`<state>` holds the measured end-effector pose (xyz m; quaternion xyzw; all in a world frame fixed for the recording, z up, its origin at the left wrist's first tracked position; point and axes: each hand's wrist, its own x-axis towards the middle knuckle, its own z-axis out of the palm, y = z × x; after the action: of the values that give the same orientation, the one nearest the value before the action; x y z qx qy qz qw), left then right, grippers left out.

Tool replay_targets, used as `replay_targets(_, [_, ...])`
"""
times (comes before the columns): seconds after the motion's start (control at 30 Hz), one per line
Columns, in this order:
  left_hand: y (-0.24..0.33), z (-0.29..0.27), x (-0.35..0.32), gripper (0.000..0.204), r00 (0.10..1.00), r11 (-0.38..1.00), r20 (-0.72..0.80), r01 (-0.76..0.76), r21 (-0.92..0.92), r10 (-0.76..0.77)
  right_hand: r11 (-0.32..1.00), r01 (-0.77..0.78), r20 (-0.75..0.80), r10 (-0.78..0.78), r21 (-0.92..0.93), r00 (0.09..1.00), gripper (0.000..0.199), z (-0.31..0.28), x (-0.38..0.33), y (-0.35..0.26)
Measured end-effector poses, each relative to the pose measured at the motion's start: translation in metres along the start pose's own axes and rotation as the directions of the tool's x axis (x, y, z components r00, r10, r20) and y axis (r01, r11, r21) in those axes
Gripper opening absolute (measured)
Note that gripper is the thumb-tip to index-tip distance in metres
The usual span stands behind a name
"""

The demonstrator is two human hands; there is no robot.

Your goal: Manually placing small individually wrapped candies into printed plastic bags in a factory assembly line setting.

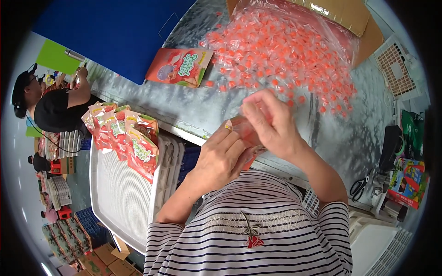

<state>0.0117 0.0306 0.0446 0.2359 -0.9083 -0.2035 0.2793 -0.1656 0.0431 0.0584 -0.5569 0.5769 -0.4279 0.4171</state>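
Observation:
My left hand (220,155) is closed around a red and pink pouch (245,130), held upright just above the table's near edge. Over the pouch's mouth, my right hand (272,123) is curled with its fingers together. What lies inside its fingers, if anything, is hidden. Beyond both hands spreads a large heap of orange-red candies (276,50) in clear wrappers, with a few loose ones at its near side. A flat printed pouch (180,67) lies on the table left of the heap. Several filled pouches (123,135) rest on a white tray (122,193) to my left.
A cardboard box (354,18) stands open behind the candies. A blue board (110,32) covers the table's far left. Scissors (359,187) and a beige plastic basket (397,66) are at the right. At the far left a co-worker (60,103) in black works at a table.

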Motion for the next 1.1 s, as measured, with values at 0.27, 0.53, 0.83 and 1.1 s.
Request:
replay_targets(0.27, [-0.007,0.001,-0.001,0.018,0.998,0.999,-0.06,0.025,-0.02,-0.026,0.926,0.361,-0.025,-0.365,-0.11,0.931,0.035,0.006,-0.008,0.017])
replay_targets(0.53, [-0.014,0.002,-0.002,0.028,0.974,0.998,-0.22,-0.052,-0.018,0.047,0.602,0.581,0.21,-0.574,-0.547,0.792,0.03,0.0,-0.035,0.005])
replay_targets(0.83, [-0.015,-0.044,-0.01,0.08,0.912,0.984,-0.4,0.016,-0.176,-0.086,0.526,0.722,0.475,-0.544,-0.45,0.692,0.016,-0.037,-0.035,-0.054])
replay_targets(1.1, [-0.016,-0.007,-0.02,0.043,0.947,0.553,0.177,0.301,-0.777,-0.267,0.445,0.729,0.556,-0.471,-0.52,0.685,0.024,-0.05,-0.018,-0.06])
